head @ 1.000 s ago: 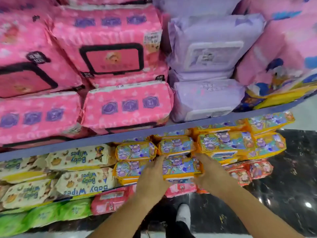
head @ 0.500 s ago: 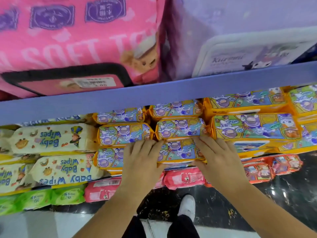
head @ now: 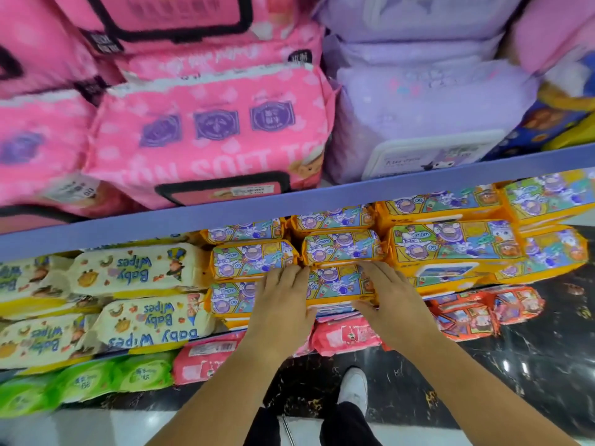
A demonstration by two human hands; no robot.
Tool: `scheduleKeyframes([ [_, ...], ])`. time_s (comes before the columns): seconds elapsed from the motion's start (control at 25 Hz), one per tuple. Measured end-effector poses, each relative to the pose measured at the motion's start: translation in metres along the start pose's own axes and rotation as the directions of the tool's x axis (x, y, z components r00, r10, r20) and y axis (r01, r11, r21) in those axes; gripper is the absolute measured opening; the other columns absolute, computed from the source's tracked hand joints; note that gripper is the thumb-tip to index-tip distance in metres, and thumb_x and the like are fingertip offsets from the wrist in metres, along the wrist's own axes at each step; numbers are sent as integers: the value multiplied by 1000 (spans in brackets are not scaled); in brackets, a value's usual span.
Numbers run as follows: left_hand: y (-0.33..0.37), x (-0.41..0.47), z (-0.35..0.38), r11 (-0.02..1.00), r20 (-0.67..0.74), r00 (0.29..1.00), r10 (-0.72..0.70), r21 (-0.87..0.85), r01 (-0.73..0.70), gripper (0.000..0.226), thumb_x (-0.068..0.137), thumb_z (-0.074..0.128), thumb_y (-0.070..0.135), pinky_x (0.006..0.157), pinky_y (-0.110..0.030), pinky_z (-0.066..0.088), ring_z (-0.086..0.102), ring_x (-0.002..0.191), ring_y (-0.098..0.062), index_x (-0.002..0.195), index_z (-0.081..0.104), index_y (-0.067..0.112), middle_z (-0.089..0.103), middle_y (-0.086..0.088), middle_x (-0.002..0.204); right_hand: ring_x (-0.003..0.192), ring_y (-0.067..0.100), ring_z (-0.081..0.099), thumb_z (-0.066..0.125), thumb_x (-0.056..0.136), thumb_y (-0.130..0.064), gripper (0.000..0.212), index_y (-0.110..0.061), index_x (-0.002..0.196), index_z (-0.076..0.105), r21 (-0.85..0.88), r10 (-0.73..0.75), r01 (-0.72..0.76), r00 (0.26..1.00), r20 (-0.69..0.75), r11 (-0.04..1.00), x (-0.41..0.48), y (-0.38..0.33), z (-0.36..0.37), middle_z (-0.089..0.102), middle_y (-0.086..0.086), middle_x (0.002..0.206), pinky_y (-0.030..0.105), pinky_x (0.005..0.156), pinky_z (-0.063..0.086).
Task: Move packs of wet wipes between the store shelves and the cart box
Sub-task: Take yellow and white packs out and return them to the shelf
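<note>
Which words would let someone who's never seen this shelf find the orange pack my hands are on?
Look under the blue shelf edge, right of the cream Baby Wipes packs, at the small orange cartoon packs. The target pack is third down in their right column; unlike its neighbours, it sits between the left hand and the right hand.

Bare left hand (head: 279, 305), bare right hand (head: 393, 302), black trousers (head: 345, 424), 1 white shoe (head: 354, 385), rounded toe
</note>
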State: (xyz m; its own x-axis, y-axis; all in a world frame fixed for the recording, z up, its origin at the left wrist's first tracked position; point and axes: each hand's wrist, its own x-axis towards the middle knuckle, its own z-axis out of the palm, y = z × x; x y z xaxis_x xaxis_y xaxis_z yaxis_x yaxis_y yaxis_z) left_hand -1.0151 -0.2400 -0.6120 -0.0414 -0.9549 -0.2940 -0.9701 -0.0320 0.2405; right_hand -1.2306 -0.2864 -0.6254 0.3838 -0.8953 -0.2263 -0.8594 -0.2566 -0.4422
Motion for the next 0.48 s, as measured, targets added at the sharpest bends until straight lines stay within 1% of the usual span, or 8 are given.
scheduleKeyframes([
  [0.04,0,-4,-6,999,17,1000,10,-43,-9,68,100,53,43,122,-40,23,28,145,-24,160,27,20,31,2,159,135,26,44,68,92,-34,72,-19,154,34,63,56,-57,998,24,996,-4,-6,-3,44,0,149,40,111,39],
  [0.12,-2,-13,-16,989,49,999,20,-146,-13,66,102,50,38,125,-37,17,24,149,-24,161,25,20,25,-1,164,135,26,44,61,97,-35,70,-21,156,27,140,140,-146,989,53,979,-13,-20,-9,43,0,150,41,107,41],
  [0.2,-4,-22,-21,954,82,997,-2,-299,27,65,102,50,41,126,-35,15,20,152,-23,160,27,22,22,-1,167,135,25,45,58,98,-36,68,-21,156,26,181,202,-210,978,61,961,-19,-32,-16,43,0,150,41,106,42],
  [0.24,-4,-25,-23,919,85,996,-33,-389,64,65,102,50,44,126,-34,15,20,153,-20,160,29,24,24,0,167,135,24,45,57,99,-37,67,-20,156,28,218,233,-240,971,57,946,-23,-39,-19,44,-1,151,38,106,41],
  [0.32,0,-31,-29,818,94,989,-113,-556,146,64,103,48,51,126,-33,18,23,153,-15,159,33,24,30,2,165,135,21,47,55,100,-41,64,-21,155,31,341,323,-326,944,68,882,-30,-52,-28,45,-3,152,32,103,40],
  [0.36,3,-32,-32,762,124,982,-143,-620,189,65,103,47,53,126,-32,18,24,153,-14,159,33,23,31,3,165,135,19,47,53,100,-44,63,-23,156,31,417,374,-378,923,93,827,-33,-59,-33,44,-5,153,31,101,39],
  [0.44,9,-37,-40,637,210,960,-184,-719,279,67,102,46,56,125,-34,18,23,153,-13,160,31,25,28,6,166,139,18,43,51,100,-50,64,-27,156,32,555,443,-446,884,149,702,-39,-67,-41,39,-7,157,33,105,37],
  [0.48,11,-40,-43,566,252,946,-202,-759,323,68,101,46,57,126,-36,18,23,154,-13,160,30,27,26,7,167,142,18,41,50,99,-52,63,-28,156,33,601,456,-455,875,163,657,-42,-70,-44,37,-7,159,35,108,35],
])
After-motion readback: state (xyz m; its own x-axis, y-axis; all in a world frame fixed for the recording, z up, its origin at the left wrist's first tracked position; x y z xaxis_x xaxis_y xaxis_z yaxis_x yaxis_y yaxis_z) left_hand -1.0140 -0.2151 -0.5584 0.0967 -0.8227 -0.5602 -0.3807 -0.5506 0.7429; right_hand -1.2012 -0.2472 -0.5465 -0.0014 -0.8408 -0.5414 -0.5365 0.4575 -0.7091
